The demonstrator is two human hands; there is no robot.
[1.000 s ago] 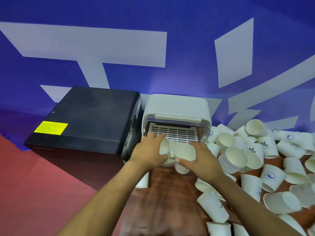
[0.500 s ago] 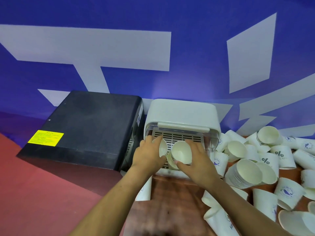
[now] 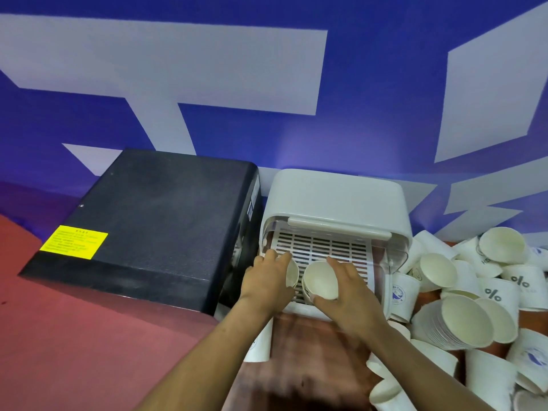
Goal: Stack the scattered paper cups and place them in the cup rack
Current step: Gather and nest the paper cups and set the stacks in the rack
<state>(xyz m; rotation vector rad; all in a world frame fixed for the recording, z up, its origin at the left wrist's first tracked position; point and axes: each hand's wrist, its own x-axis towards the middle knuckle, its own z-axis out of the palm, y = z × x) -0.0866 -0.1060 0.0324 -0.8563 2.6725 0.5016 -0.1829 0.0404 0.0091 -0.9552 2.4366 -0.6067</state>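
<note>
Head view: 1 wide-angle picture, looking forward and down at both hands.
Cup rack (image 3: 335, 200): a white box with a raised clear front flap and a slotted white floor; it stands on the worktop (image 3: 299, 357) against the blue and white wall (image 3: 267, 69).
Left hand (image 3: 265, 281): reaches into the rack's left side, fingers curled round the rim of a paper cup (image 3: 292, 273) lying on its side.
Right hand (image 3: 345, 295): fingers spread over the top and thumb under the rim of a cup stack (image 3: 320, 281), gripping it; the stack lies on its side on the slotted floor, mouth facing the camera, just beside the left cup.
Loose cups (image 3: 504, 287): a heap of white paper cups, some printed, lies on the worktop right of the rack.
Second stack (image 3: 456, 323): nested cups on their side in that heap, near the right forearm.
Black box (image 3: 160, 215): just left of the rack, with a yellow label (image 3: 74, 246) on top.
</note>
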